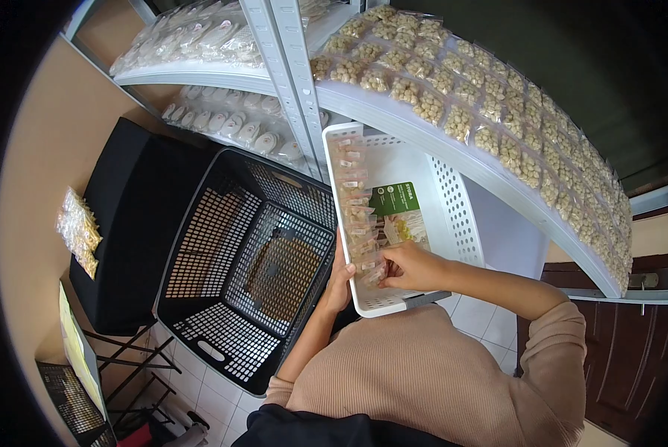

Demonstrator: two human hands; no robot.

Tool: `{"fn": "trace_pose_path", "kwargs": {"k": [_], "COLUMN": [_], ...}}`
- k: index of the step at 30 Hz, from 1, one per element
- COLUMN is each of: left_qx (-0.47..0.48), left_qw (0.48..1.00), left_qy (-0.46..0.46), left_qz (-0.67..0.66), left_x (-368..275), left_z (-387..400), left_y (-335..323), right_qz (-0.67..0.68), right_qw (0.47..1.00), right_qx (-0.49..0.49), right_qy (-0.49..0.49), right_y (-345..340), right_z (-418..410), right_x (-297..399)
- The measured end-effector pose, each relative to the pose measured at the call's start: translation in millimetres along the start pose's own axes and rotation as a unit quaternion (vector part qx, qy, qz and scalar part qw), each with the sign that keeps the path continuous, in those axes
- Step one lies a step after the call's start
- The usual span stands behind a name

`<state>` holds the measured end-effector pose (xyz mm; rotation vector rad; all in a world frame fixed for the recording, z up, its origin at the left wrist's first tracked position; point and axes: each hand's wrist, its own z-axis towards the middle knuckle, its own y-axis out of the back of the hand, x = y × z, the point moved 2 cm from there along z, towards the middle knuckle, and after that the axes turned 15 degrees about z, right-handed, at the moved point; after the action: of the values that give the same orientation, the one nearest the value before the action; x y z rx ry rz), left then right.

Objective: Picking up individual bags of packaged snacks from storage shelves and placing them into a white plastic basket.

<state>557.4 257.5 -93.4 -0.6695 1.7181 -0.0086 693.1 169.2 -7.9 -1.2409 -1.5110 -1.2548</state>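
Observation:
My left hand (339, 282) grips the long left wall of a white plastic basket (471, 223), with the thumb over the rim. Small clear plastic packets (351, 184) with white labels stand in a row inside that wall. Down in the basket, my right hand (406, 267) has its fingers pinched at a packet (374, 274) at the near end of the row; the fingertips are partly hidden. A green printed card (395, 198) bearing writing and a picture lies on the basket's bottom, partly behind my right hand.
A large black perforated basket (199, 240) stands to the left, beside a black-covered table (127, 223) holding shiny packets (79, 232). Metal shelving with an upright post (289, 72) carries many bagged pale pieces (457, 95) and bagged white slippers (205, 42).

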Motion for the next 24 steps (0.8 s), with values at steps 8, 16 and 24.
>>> {"fn": "trace_pose_path", "kwargs": {"k": [8, 16, 24], "left_qx": [-0.046, -0.009, -0.049], "left_qw": [0.997, 0.999, 0.998], "left_qy": [-0.053, -0.030, -0.017], "left_qz": [0.036, 0.012, 0.044], "left_x": [-5.3, -18.2, 1.3], "left_z": [-2.5, 2.0, -6.8], "left_y": [-7.7, -13.0, 9.9], "right_qz": [0.037, 0.076, -0.118], "right_qw": [0.997, 0.997, 0.986], "right_qx": [-0.024, -0.007, -0.116], "right_qy": [-0.070, -0.031, -0.020], "right_y": [-13.9, -4.2, 108.8], "right_z": [2.8, 2.1, 3.7], "right_x": [-6.8, -9.2, 123.1]}}
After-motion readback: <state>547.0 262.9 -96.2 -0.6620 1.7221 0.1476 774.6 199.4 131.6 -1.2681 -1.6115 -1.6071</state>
